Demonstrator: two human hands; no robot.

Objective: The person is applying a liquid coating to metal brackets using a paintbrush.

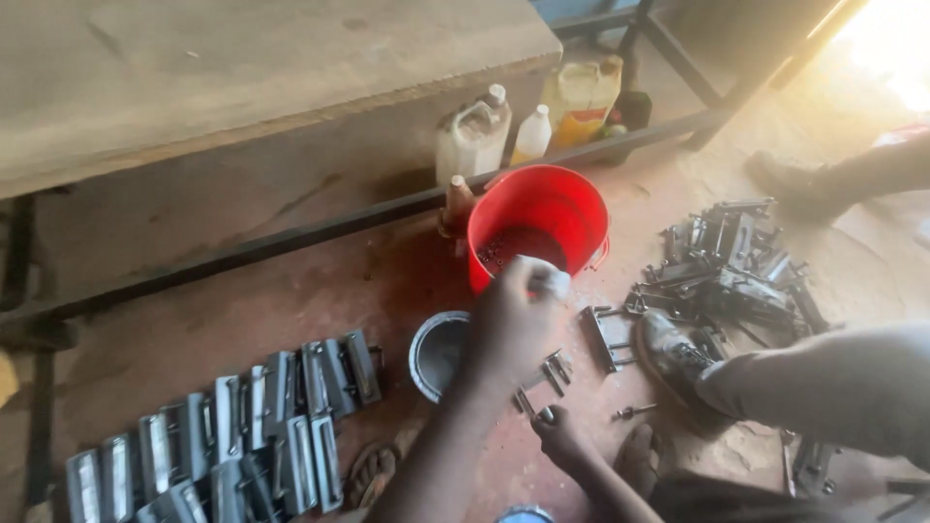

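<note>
The left hand [511,324] is raised over the floor, its fingers pinched around a small white thing [548,281] at the lip of the red bucket [539,225], which stands at twelve o'clock from it. The right hand [562,438] sits lower, at five o'clock from the left, closed on a small metal piece [544,415]. A grey tin [438,353] rests just at nine o'clock of the left hand. Rows of metal latches [228,441] lie at eight o'clock, a loose heap [727,266] at two o'clock. Plastic bottles [528,121] stand behind the bucket.
</note>
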